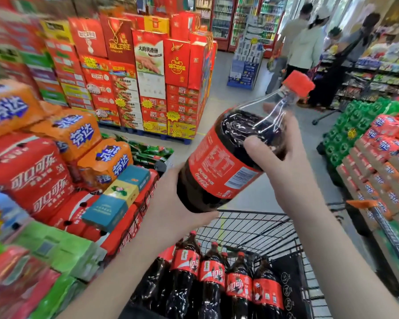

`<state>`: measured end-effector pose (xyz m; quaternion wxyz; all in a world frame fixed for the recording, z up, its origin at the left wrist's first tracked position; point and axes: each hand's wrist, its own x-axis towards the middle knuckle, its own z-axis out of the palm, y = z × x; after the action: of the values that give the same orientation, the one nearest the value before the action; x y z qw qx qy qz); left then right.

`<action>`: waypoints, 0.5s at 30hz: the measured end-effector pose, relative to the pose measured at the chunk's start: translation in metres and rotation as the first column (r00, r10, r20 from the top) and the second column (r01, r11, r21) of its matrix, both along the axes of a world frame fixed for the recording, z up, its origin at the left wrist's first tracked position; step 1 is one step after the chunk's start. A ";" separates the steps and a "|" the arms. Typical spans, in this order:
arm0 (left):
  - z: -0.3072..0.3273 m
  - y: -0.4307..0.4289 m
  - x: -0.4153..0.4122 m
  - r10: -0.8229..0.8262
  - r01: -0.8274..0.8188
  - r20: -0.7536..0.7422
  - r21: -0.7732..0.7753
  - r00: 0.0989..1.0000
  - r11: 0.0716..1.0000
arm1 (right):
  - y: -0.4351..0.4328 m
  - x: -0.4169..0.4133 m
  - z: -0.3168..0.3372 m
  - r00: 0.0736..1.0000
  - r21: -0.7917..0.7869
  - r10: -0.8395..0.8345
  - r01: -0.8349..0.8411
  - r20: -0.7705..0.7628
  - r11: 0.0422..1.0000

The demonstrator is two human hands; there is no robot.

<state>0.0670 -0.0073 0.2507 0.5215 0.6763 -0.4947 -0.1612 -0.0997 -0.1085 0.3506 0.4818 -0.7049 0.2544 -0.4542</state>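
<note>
- Supermarket floor (pixel 258 196) runs under the fingers (pixel 256 146), with drink packs (pixel 37 171) stacked to their left and shoppers (pixel 306 42) far beyond them.
- Both hands hold one cola bottle (pixel 219 166) in the air, above the cart (pixel 251 224).
- Left hand (pixel 171 203) cups the base from below, thumb curled under the bottom edge. Its other fingers are hidden behind the bottle.
- Right hand (pixel 286 166) wraps the shoulder, thumb pressed on the near side and fingers curled round the far side.
- Long axis is tilted: the cap (pixel 298 82) points up and away to the right, the base down toward the left hand.
- Stowed bottles (pixel 212 272) stand upright in the cart, below the fingers and nearer the person.
- Likely next comes lowering it there. The base would lead, and the left hand is nearer the cart.
</note>
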 end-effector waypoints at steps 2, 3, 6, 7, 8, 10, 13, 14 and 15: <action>0.003 0.010 -0.001 0.043 -0.043 0.031 0.003 0.999 0.999 | 0.003 0.003 -0.003 0.997 0.016 0.042 -0.043 0.062 0.999; 0.002 0.015 -0.002 0.063 -0.064 0.036 0.005 0.997 0.998 | 0.005 0.004 -0.005 0.995 0.015 0.059 -0.061 0.086 0.998; -0.004 0.034 -0.013 0.128 -0.128 0.013 0.006 0.992 0.992 | 0.009 0.002 -0.011 0.986 -0.005 0.111 -0.111 0.125 0.994; -0.006 0.040 -0.019 0.147 -0.147 0.006 0.009 0.989 0.989 | 0.011 0.000 -0.013 0.982 0.000 0.131 -0.132 0.137 0.991; -0.007 0.046 -0.025 0.169 -0.170 0.002 0.009 0.986 0.985 | 0.012 -0.002 -0.015 0.977 0.006 0.150 -0.153 0.150 0.988; -0.006 0.059 -0.040 0.209 -0.208 -0.011 0.025 0.978 0.978 | 0.016 -0.007 -0.021 0.967 0.018 0.193 -0.199 0.163 0.980; -0.009 0.078 -0.064 0.296 -0.295 -0.009 0.035 0.955 0.955 | 0.024 -0.016 -0.027 0.942 0.014 0.289 -0.296 0.171 0.955; -0.010 0.084 -0.073 0.333 -0.333 0.006 0.032 0.943 0.942 | 0.028 -0.019 -0.028 0.932 0.019 0.320 -0.328 0.170 0.945; -0.010 0.092 -0.082 0.367 -0.368 0.014 0.035 0.930 0.929 | 0.032 -0.023 -0.030 0.921 0.026 0.350 -0.359 0.169 0.933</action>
<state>-0.0147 0.0850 0.2406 0.5280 0.7670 -0.3583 -0.0673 -0.1222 -0.0762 0.3206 0.5949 -0.6861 0.0954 -0.4077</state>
